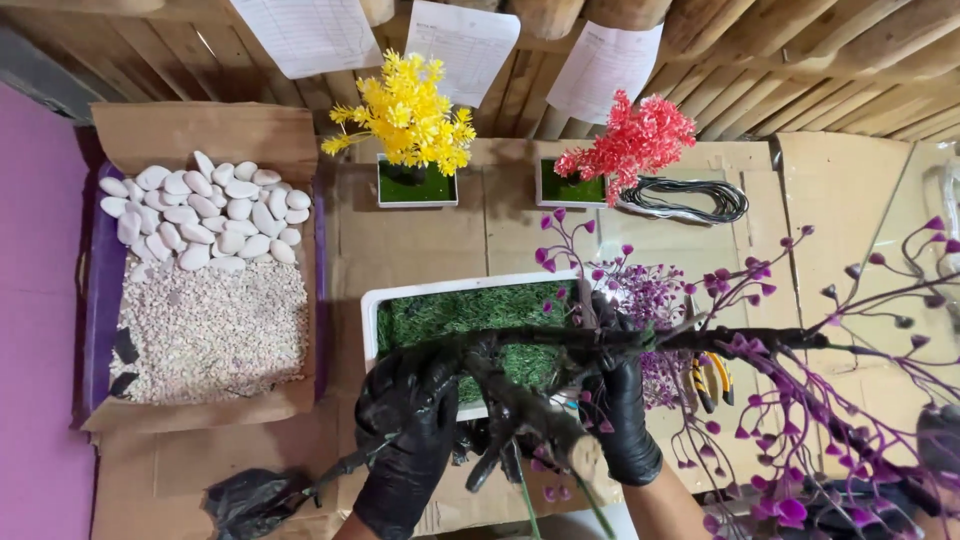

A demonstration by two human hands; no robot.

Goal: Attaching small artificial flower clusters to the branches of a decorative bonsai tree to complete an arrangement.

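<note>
Both my hands wear black gloves. My left hand [408, 425] grips the lower end of a dark artificial tree trunk [530, 405] that lies across a white rectangular pot [370, 310] filled with green fake grass. Further up the trunk my right hand [620, 410] closes around the dark branches. Thin branches with purple buds and flowers [790, 400] spread from it to the right. The cut end of the trunk points toward me.
A cardboard box [200, 130] at left holds white pebbles and fine gravel. Behind stand a yellow artificial plant [408, 110] and a red one [628, 140] in small pots, next to a wire coil [690, 200]. Yellow-handled pliers [712, 378] lie right of the pot; a black bag [245, 500] sits near-left.
</note>
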